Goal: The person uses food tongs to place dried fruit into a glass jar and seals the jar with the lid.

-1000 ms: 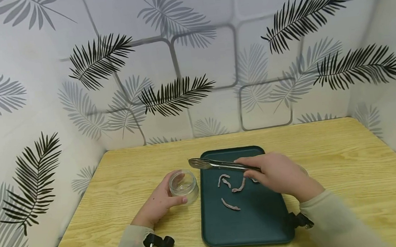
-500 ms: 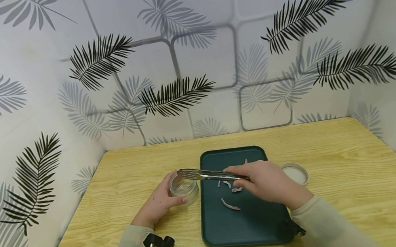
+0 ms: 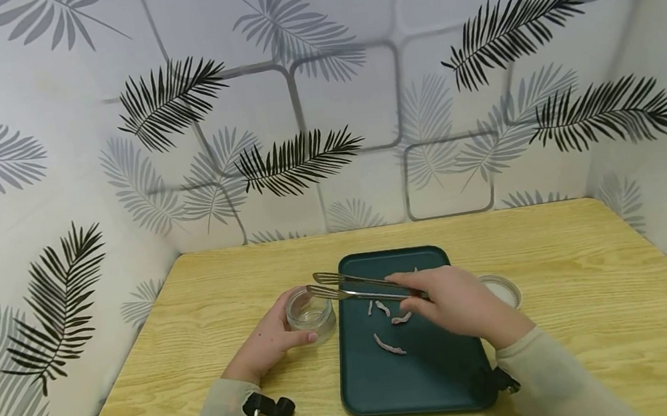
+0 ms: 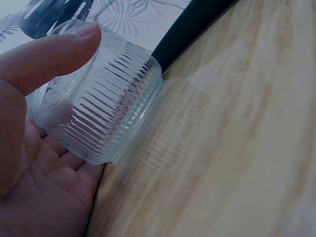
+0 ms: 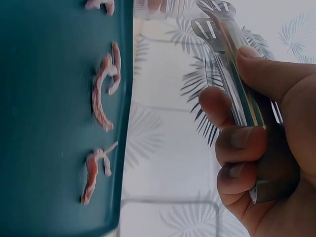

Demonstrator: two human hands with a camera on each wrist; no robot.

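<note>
Slotted shiny metal tongs (image 3: 372, 295) have drawn back slightly toward the person's right, tips now parted, where half a second ago they met over the mouth of a small clear ribbed-glass jar (image 3: 314, 317); the jar sits as it did. Behind everything I see pale feather-printed wallpaper (image 3: 354, 105), and below it the yellow wood-grained worktop (image 3: 587, 277). On that lies a dark green rectangular tray (image 3: 416, 381) with a raised lip, probably set in front of the person so either hand can reach it. Over it the right hand (image 3: 460, 303) grips the tongs, thumb and curled fingers round the arms well back from the tips, I'd guess so that a looser squeeze lets them spring apart. The left hand (image 3: 267, 343) has thumb and fingers curled round the jar, which stands on the worktop just beside the tray's left edge; likely this steadies it against a knock from the metal. Past the right wrist, partly hidden, is a round pale dish or lid (image 3: 503, 290); I can't tell which. Smallest are the thin, curved pinkish strips (image 3: 390, 345), perhaps raw meat, scattered on the tray. No brand, label or writing is readable anywhere.
</note>
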